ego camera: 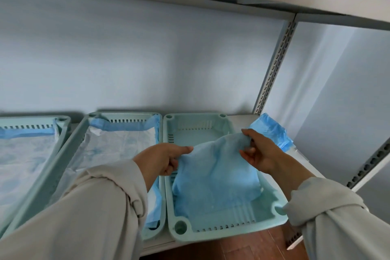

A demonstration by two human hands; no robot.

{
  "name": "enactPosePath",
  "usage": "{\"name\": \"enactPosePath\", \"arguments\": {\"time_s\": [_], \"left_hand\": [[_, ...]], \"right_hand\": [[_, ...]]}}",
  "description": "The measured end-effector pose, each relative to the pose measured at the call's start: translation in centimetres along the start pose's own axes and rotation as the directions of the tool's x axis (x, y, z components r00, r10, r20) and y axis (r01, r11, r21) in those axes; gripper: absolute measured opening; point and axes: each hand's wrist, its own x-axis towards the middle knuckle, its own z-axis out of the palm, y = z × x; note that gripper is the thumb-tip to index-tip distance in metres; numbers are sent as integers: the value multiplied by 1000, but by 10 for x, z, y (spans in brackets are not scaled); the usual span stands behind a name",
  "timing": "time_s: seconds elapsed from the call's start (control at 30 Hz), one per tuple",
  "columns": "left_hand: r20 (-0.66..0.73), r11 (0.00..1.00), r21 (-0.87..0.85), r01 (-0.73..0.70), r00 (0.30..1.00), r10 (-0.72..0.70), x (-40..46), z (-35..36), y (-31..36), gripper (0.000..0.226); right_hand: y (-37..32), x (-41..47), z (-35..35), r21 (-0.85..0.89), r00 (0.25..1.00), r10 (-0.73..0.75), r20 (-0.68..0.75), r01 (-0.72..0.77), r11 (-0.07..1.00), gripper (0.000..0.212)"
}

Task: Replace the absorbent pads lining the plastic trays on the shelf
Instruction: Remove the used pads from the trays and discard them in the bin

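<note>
My left hand [168,159] and right hand [260,154] pinched the folded blue pad [215,177], hanging lengthwise over the bare tray [211,231], lower-right frame.

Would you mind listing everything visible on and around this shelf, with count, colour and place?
Plastic trays: three, pale green, side by side on the shelf; left tray, middle tray, right tray.
Laid pads: two, white with blue edges, lining the left tray and middle tray.
Held pad: one, blue, folded, over the right tray.
Spare pad: one, blue, bunched on the shelf right of the right tray.
Shelf upright: one, grey, perforated, at the back right.
Floor: brown wood, below.
Left hand: grips the held pad's left edge.
Right hand: pinches its right edge.
</note>
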Motion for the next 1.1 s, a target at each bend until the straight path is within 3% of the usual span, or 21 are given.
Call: {"name": "enactPosePath", "arguments": {"time_s": [0.13,0.3,0.43,0.5,0.57,0.67,0.77,0.93,1.03,1.1], "left_hand": [[71,935,-339,104,994,-85,10,11,-9,21],[62,795,-606,-13,996,64,5,17,7,12],[-114,792,-564,-233,972,205,-2,13,18,25],[-180,765,-558,-322,947,267,-3,7,25,31],[-172,778,-536,-327,945,278,-6,0,27,28],[-108,894,-377,-243,970,218,-14,-7,22,30],[-151,906,-341,-252,965,212,-17,-16,17,20],[-244,760,-531,-376,926,288,-25,-45,24,9],[-335,683,-577,-448,893,302,-29,-76,28,12],[-409,609,-595,-524,850,332,-38,-103,28,16]], "right_hand": [[-6,-1,3,-311,992,-98,-80,68,948,19],[-14,10,-8,-160,967,-145,-208,112,981,18],[-5,11,-27,-280,947,-95,-308,5,960,31],[3,12,-37,-208,949,-59,-310,-7,978,32],[8,10,-39,-85,966,1,-257,-23,996,29],[8,8,-25,17,983,64,-174,-62,998,20],[4,5,4,-18,996,23,-90,-25,1000,8],[-6,3,47,-84,985,-159,-62,153,985,13],[-13,-1,78,-142,987,-149,55,156,978,17],[-22,-4,109,-106,962,-251,112,262,959,17]]}}
